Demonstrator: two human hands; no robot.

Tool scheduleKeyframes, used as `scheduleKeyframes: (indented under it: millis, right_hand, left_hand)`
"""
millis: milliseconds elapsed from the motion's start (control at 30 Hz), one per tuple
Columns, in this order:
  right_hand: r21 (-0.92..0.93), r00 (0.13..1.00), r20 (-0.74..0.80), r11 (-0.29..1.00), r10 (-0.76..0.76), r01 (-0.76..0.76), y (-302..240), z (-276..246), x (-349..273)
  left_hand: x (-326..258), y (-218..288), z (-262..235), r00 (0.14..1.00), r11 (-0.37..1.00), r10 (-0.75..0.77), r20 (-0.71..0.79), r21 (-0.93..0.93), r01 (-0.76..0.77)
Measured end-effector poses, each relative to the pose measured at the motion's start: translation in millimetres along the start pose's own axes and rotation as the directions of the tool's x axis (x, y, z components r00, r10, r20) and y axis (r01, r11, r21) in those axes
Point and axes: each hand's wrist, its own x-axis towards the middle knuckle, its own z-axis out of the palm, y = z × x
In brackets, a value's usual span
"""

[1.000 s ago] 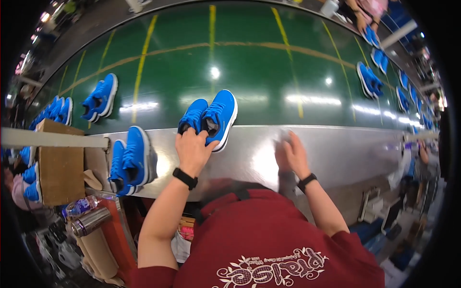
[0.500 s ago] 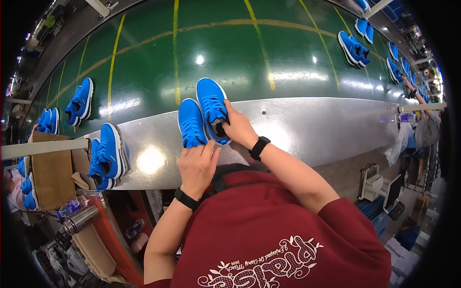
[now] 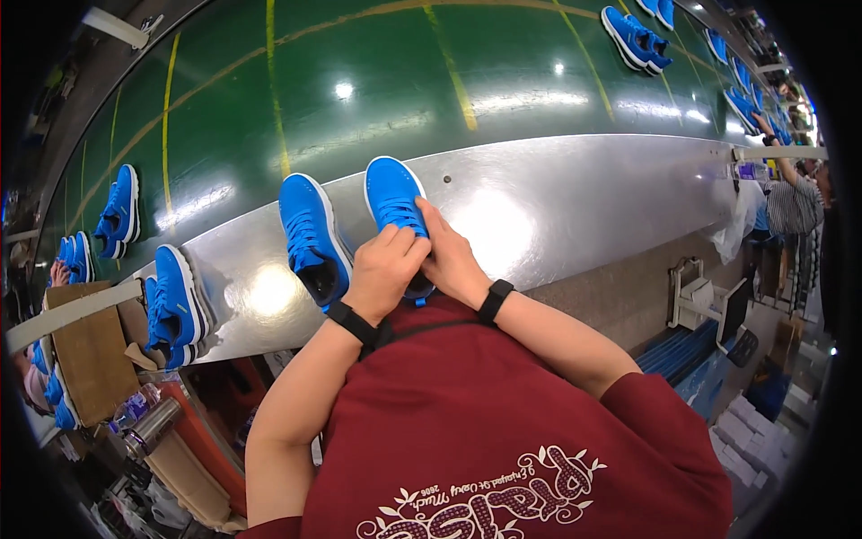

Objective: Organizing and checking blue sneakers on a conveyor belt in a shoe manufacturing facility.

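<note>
Two bright blue sneakers lie side by side on the metal edge (image 3: 575,207) of a green conveyor belt (image 3: 377,81). The left sneaker (image 3: 310,238) lies free, toe pointing away from me. Both my hands grip the heel end of the right sneaker (image 3: 393,193). My left hand (image 3: 384,269) covers its opening from the left, and my right hand (image 3: 449,260) holds it from the right. Each wrist wears a black band. The sneaker's heel is hidden under my fingers.
Another blue pair (image 3: 175,305) stands on the metal edge to my left, and more pairs ride the belt at the far left (image 3: 118,211) and top right (image 3: 633,36). A cardboard box (image 3: 90,359) sits lower left. A person (image 3: 790,193) works at the right.
My left hand has moved from the left sneaker onto the right one, joining my right hand at its heel. The view has shifted, so both sneakers appear closer to me.
</note>
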Motion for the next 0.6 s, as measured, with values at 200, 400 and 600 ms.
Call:
scheduleKeyframes:
  millis: [200, 400, 600]
  right_hand:
    - [-0.196, 0.986, -0.148, 0.975, 0.076, -0.105, 8, 17, -3]
    - [-0.084, 1.0, 0.002, 0.996, -0.02, 0.02, 11, -9, -5]
    - [0.103, 0.993, 0.022, 0.988, 0.113, -0.114, -26, -26, -3]
  left_hand:
    - [-15, -10, 7, 0.984, 0.978, -0.125, -0.124, -0.182, 0.101]
    - [-14, -4, 8, 0.896, 0.917, -0.398, -0.197, -0.12, 0.38]
    - [-26, -11, 23, 0.82, 0.765, -0.562, 0.108, -0.309, 0.565]
